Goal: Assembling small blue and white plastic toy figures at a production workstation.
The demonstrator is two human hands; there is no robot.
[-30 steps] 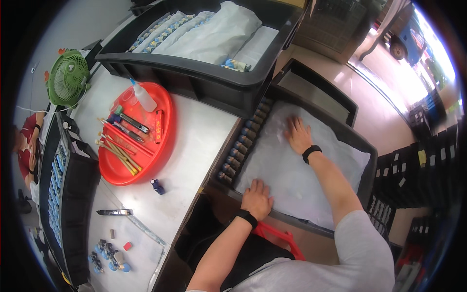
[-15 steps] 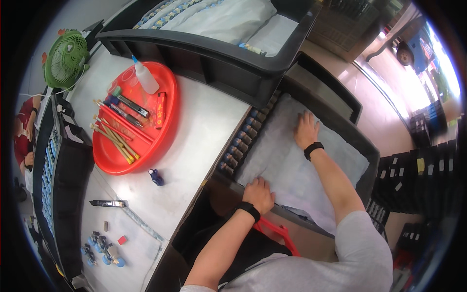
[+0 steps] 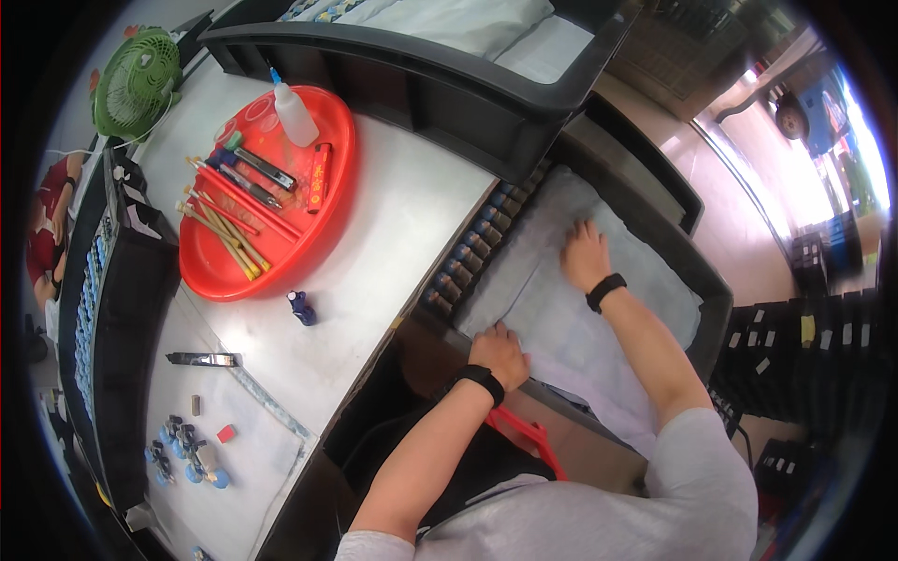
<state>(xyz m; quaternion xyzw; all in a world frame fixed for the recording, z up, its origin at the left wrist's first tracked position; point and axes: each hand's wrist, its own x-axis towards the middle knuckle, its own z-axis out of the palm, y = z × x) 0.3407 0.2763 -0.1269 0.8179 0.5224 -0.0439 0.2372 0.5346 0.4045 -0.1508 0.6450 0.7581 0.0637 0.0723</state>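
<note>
A thin white sheet, creased near its middle, covers most of a dark tray in front of me. Along the tray's left side, a row of small blue-capped figurines shows beside the sheet. My left hand is at the tray's near edge, its fingers curled down onto the sheet's border; the fingertips are partly hidden. Farther off and to the right, my right hand rests on top of the sheet with fingers stretched forward. What lies beneath the sheet is hidden.
On the white table, a red basin holds brushes, pens and a squeeze bottle. Nearby lie a small dark blue bottle, a cutter and several figurine pieces. A large black crate stands behind; stacked black trays are at right.
The view has shifted, so the table's things sit higher. My right hand has drawn nearer to me over the sheet, and a long crease has appeared between my hands.
</note>
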